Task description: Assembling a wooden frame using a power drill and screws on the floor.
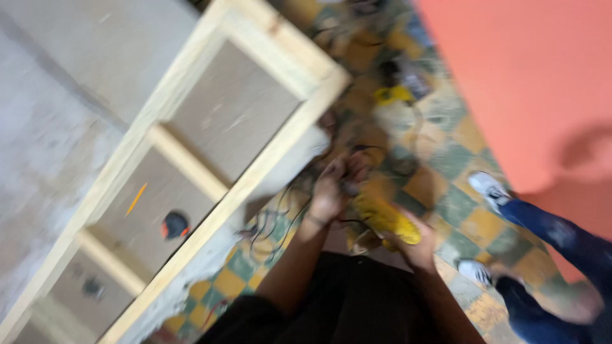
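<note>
The picture is blurred by motion. My right hand (417,245) grips the body of a yellow power tool (386,216) held low in front of me. My left hand (331,191) is closed on the tool's front end, where a dark part shows between the fingers. A black cord (280,223) hangs from the tool toward the floor. Just left of my hands runs the near rail of a long pale wooden frame (255,172) lying on a grey workbench.
An orange pencil (136,199) and a black-and-orange round object (174,225) lie inside the frame. Another yellow tool (393,94) lies on the yellow-green tiled floor (456,207). Another person's legs in jeans with white shoes (489,188) stand at the right by an orange wall (529,83).
</note>
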